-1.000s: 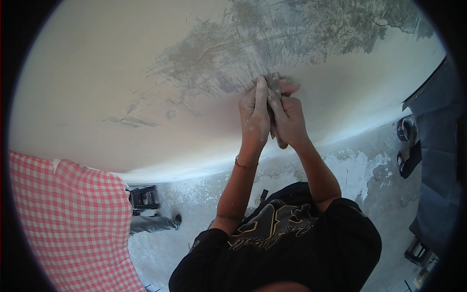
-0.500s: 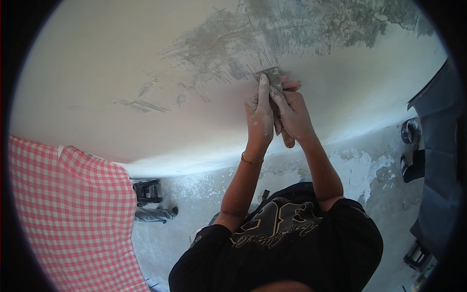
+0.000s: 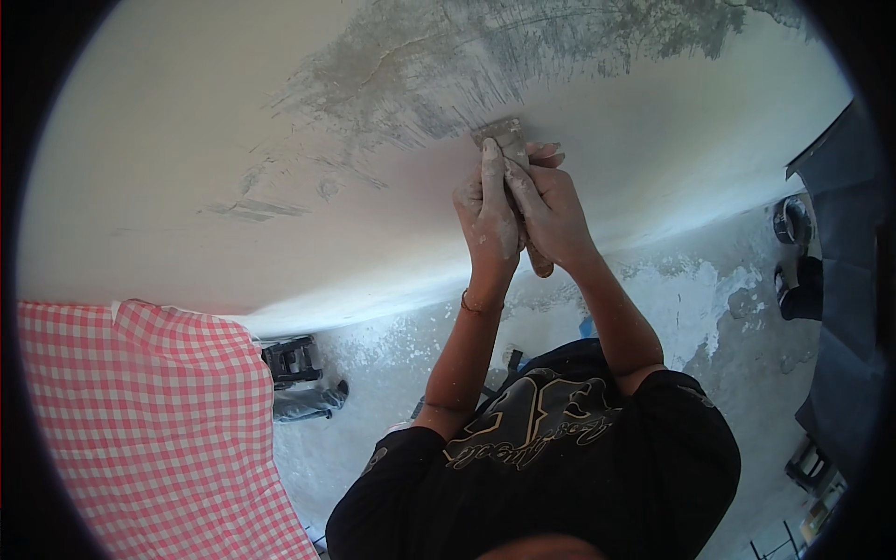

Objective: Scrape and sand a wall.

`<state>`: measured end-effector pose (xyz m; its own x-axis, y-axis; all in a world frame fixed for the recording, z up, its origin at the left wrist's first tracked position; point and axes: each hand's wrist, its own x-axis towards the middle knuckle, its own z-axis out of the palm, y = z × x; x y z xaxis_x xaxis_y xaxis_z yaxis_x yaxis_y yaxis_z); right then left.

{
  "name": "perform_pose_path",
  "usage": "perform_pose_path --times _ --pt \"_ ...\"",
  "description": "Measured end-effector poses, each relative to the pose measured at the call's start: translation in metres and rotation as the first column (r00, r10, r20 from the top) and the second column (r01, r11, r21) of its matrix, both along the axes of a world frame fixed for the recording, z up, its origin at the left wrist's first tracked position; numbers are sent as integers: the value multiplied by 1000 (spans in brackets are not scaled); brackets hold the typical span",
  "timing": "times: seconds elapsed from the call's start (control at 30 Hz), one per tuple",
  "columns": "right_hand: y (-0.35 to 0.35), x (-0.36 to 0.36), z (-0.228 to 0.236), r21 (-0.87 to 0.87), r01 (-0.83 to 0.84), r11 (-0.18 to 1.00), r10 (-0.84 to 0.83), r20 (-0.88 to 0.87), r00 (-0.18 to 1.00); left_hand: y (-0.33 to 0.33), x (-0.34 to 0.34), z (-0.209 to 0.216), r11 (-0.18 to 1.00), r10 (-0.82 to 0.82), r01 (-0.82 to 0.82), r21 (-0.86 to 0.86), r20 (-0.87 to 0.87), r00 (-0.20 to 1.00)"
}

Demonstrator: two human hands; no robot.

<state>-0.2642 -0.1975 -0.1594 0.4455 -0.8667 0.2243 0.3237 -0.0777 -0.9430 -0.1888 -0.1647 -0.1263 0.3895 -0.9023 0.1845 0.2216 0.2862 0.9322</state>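
Note:
Both my hands are wrapped round one scraper (image 3: 505, 134), a flat-bladed tool with a brown handle that sticks out below my palms. My left hand (image 3: 488, 210) has its thumb laid along the blade, and its fingers are partly hidden. Beside it, my right hand (image 3: 553, 207) grips the same handle, fingertips showing past the blade's right side. White dust coats the skin of both. The blade's edge lies against the pale wall (image 3: 187, 121), just under a rough grey patch (image 3: 448, 61) where the coating is scraped off.
A pink-and-white checked cloth (image 3: 159, 411) hangs at the left, with a black stool (image 3: 291, 360) beside it. Dark blue sheeting (image 3: 845, 271) hangs at the right, near a black bucket-like object (image 3: 791, 220) and another person's shoe (image 3: 789, 291). White splatter marks the grey floor (image 3: 373, 359).
My hands and the scraper have shifted slightly left and up in the picture. The whole view has turned a little, so the cloth and floor things sit differently. Both hands still hold the scraper.

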Motion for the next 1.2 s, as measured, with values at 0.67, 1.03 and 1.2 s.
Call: perform_pose_path --times 0.67,1.03,1.2 --pt "-1 11 47 -19 50 999 -47 119 992 -10 17 43 1000 2 1 -14 214 977" --pt "18 -1 36 12 101 995 -102 99 990 6 0 30 1000 -27 29 -11 122 992" --pt "24 -6 13 30 73 997 -74 54 996 19 -3 16 996 -80 79 46 37 996"
